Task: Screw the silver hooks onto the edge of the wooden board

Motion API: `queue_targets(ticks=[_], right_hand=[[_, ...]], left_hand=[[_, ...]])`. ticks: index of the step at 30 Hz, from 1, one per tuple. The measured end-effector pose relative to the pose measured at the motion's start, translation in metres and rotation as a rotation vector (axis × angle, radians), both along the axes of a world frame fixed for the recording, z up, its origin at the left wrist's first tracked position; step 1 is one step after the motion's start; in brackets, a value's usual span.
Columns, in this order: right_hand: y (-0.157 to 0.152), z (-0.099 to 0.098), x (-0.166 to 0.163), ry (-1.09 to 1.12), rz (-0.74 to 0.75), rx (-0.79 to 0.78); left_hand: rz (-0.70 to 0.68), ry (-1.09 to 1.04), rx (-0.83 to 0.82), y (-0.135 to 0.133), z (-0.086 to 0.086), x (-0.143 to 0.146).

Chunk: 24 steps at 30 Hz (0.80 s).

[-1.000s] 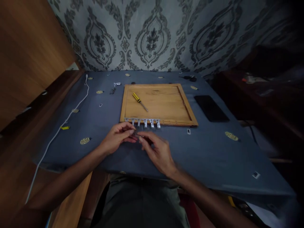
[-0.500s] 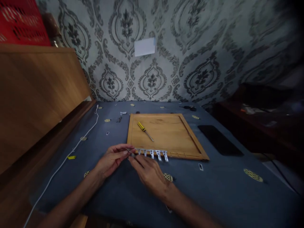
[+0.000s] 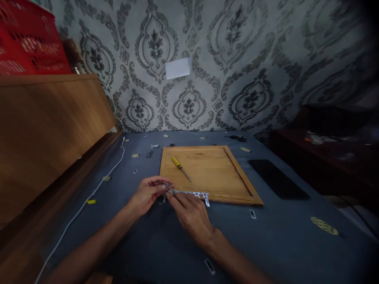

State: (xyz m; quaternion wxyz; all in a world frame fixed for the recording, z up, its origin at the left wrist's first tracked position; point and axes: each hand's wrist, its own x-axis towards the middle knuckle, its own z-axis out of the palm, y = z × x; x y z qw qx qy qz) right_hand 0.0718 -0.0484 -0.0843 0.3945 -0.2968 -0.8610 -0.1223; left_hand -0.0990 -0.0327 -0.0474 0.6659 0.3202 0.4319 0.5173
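Observation:
My left hand (image 3: 147,194) is closed at the near left corner of a framed wooden panel (image 3: 213,161), pinching a small silvery metal piece (image 3: 169,185) between thumb and fingertips. Close against it, my right hand (image 3: 192,217) has its fingers bent together at the same piece; its fingertips are partly hidden. A row of shiny metal hooks (image 3: 206,200) runs along the panel's near edge, and my right hand covers most of them. On the panel lies a screwdriver (image 3: 181,168) with a yellow and black handle, its shaft pointing towards me.
Behind the panel's left side lie a small silvery part (image 3: 154,146) and some thin metal bits (image 3: 149,154). A black flat slab (image 3: 278,178) rests to the right, dark keys or similar (image 3: 237,138) at the back. A white cable (image 3: 85,199) runs along the left, beside a wooden cabinet (image 3: 53,130).
Both hands have shifted slightly right along the panel's near edge, and my right hand now hides more of the hooks. The camera view has tilted upward a little.

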Motion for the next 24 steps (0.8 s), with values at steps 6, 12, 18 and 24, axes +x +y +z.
queue_targets(ticks=[6, 12, 18, 24], right_hand=[[0.005, -0.003, 0.007, 0.013, 0.012, 0.008], [0.008, -0.004, 0.011, 0.025, -0.010, -0.017], [0.010, -0.001, 0.014, 0.049, -0.003, -0.010], [0.015, 0.001, 0.017, 0.155, -0.032, -0.082]], left_hand=[[-0.031, 0.043, -0.013, 0.009, -0.001, 0.006], [-0.056, 0.068, -0.019, 0.013, 0.004, 0.009], [-0.048, 0.091, -0.009, 0.018, 0.003, 0.011], [0.012, 0.233, 0.047, 0.026, -0.017, 0.002]])
